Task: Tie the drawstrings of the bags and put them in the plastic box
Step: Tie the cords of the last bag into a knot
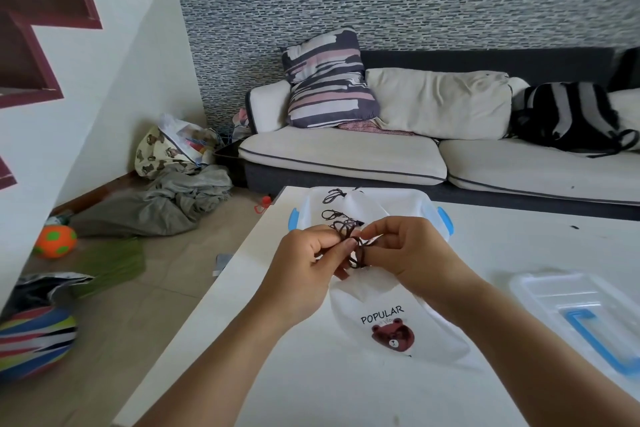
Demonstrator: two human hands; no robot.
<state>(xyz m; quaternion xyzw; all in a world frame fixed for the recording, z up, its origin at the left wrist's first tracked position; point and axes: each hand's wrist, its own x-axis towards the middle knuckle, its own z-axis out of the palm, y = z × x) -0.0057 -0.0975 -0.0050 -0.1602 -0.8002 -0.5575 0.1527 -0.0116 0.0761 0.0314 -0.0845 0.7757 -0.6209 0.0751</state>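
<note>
— The drawstring (349, 239), where do you have it?
— Between your two hands, above the table. Your left hand (304, 270) pinches the dark cord between thumb and curled fingers, with loops standing up from the fingertips. Your right hand (408, 253) pinches the other part of the same cord, fingers curled in toward the left hand, so the two nearly touch at the knot.

— And the bag?
— The white bag (391, 326) hangs from the cord under your hands and spreads toward you on the white table (311, 392). It shows the word POPULAR and a brown bear's face.

— Where is the plastic box?
— Just beyond your hands. The clear box (429, 208) with blue handles sits on the far side of the table, and white bags with dark cords (334, 196) already lie inside it. You cannot tell how many.

— Anything else near you?
— The box's clear lid (554, 291) with a blue handle lies to your right. Behind the table stands a sofa (346, 156) with a striped cushion (325, 80). An orange ball (55, 241) lies on the floor to your left.
</note>
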